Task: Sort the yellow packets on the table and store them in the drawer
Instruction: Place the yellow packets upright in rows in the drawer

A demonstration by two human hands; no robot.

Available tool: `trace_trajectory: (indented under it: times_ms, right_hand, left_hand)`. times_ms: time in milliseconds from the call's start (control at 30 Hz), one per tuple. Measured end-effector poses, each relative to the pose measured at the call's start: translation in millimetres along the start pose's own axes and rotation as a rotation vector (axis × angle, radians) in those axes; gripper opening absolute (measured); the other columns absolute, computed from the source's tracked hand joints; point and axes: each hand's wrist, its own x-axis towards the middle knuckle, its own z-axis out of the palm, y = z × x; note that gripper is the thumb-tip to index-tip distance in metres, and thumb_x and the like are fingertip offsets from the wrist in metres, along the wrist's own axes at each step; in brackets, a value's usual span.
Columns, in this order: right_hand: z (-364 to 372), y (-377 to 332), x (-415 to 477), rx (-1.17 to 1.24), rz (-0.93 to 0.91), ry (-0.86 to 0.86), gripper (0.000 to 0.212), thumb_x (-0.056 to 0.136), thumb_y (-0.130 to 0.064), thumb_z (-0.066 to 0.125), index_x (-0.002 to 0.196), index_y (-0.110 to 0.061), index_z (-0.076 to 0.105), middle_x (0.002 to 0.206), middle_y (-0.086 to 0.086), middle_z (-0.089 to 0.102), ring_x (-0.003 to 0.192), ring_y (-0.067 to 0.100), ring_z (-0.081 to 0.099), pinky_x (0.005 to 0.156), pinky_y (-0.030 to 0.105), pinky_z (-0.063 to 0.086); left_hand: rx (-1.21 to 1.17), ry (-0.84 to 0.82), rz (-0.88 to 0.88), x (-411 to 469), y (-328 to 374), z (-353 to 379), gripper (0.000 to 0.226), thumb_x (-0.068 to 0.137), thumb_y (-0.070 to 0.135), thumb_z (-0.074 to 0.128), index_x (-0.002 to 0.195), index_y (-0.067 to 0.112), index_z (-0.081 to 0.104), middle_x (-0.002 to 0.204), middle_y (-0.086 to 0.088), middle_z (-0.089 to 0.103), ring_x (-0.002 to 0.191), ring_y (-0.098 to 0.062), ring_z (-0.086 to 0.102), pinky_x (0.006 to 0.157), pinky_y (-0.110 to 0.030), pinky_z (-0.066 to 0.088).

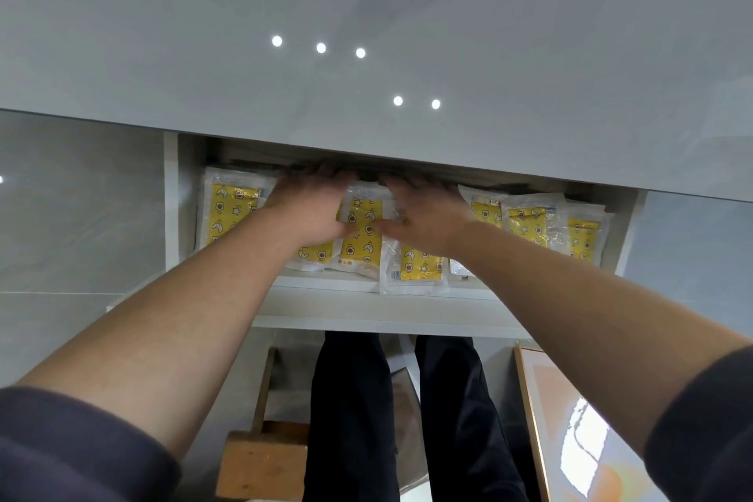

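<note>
A white drawer (366,300) stands pulled out from under the glossy grey table (366,33). Several yellow packets in clear wrap lie inside it, among them one at the far left (228,216), one in the middle (362,236) and others at the right (527,224). My left hand (313,212) and my right hand (423,216) lie flat on the middle packets, side by side, fingers straight and reaching under the table's edge. The fingertips are partly hidden in the shadow there.
My dark-trousered legs (407,420) stand right below the drawer front. A wooden stool (260,456) sits at the lower left on the floor. A framed picture (570,432) leans at the lower right. Ceiling lights reflect on the tabletop.
</note>
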Motion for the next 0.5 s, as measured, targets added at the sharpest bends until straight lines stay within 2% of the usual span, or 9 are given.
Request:
trace_trajectory:
  times_ms: [67, 133, 233, 333, 400, 467, 500]
  right_hand:
    - [1.5, 2.9, -2.9, 0.013, 0.050, 0.043, 0.073, 0.091, -0.062, 0.042, 0.151, -0.026, 0.020, 0.153, 0.002, 0.034, 0.139, 0.027, 0.033, 0.114, 0.042, 0.026]
    - [4.7, 6.8, -6.5, -0.014, 0.072, 0.066, 0.070, 0.093, -0.059, 0.038, 0.151, -0.021, 0.024, 0.146, 0.005, 0.044, 0.133, 0.027, 0.041, 0.113, 0.040, 0.028]
    - [6.0, 11.5, -12.1, -0.050, 0.025, 0.058, 0.061, 0.094, -0.058, 0.036, 0.143, -0.022, 0.036, 0.132, 0.005, 0.056, 0.124, 0.026, 0.048, 0.110, 0.040, 0.028]
    - [2.6, 16.4, -11.9, -0.066, 0.044, 0.076, 0.054, 0.095, -0.057, 0.033, 0.139, -0.027, 0.040, 0.142, 0.001, 0.047, 0.134, 0.027, 0.039, 0.115, 0.046, 0.016]
    - [4.2, 19.6, -13.4, -0.015, 0.061, 0.054, 0.057, 0.096, -0.055, 0.035, 0.145, -0.026, 0.034, 0.147, 0.003, 0.042, 0.135, 0.029, 0.036, 0.115, 0.045, 0.018]
    - [7.1, 23.8, -16.1, 0.066, 0.040, 0.042, 0.064, 0.094, -0.054, 0.042, 0.149, -0.024, 0.028, 0.147, 0.005, 0.041, 0.133, 0.029, 0.037, 0.114, 0.042, 0.022]
    - [8.7, 26.7, -17.9, 0.075, 0.026, 0.041, 0.070, 0.092, -0.056, 0.046, 0.150, -0.024, 0.024, 0.149, 0.005, 0.038, 0.135, 0.029, 0.036, 0.116, 0.043, 0.020]
  left_hand:
    - [0.004, 0.026, 0.007, 0.4, 4.9, 2.5, 0.090, 0.079, 0.057, 0.064, 0.150, 0.023, 0.021, 0.152, -0.006, 0.034, 0.136, -0.032, 0.036, 0.112, -0.053, 0.028]
    - [0.063, 0.006, 0.024, -0.2, 11.2, 7.4, 0.091, 0.081, 0.057, 0.060, 0.151, 0.020, 0.017, 0.152, -0.006, 0.032, 0.138, -0.032, 0.033, 0.113, -0.057, 0.021]
    - [0.135, -0.017, 0.059, 0.3, 14.6, 9.2, 0.085, 0.081, 0.057, 0.060, 0.148, 0.020, 0.024, 0.149, -0.006, 0.036, 0.137, -0.030, 0.034, 0.113, -0.059, 0.019]
    - [0.048, 0.027, 0.052, 5.6, 16.4, 1.9, 0.075, 0.083, 0.054, 0.056, 0.146, 0.023, 0.029, 0.147, -0.006, 0.040, 0.134, -0.030, 0.038, 0.114, -0.055, 0.021]
    - [-0.013, 0.062, 0.051, 8.5, 25.3, 0.5, 0.073, 0.085, 0.056, 0.051, 0.146, 0.023, 0.028, 0.147, -0.007, 0.040, 0.134, -0.031, 0.039, 0.114, -0.054, 0.023]
    - [0.015, 0.082, 0.074, 10.2, 36.9, 5.3, 0.082, 0.080, 0.064, 0.055, 0.145, 0.021, 0.030, 0.146, -0.007, 0.041, 0.134, -0.030, 0.039, 0.113, -0.054, 0.025]
    - [0.043, 0.087, 0.082, 10.9, 42.2, 9.6, 0.090, 0.075, 0.068, 0.060, 0.145, 0.019, 0.031, 0.145, -0.007, 0.042, 0.134, -0.030, 0.038, 0.113, -0.055, 0.024]
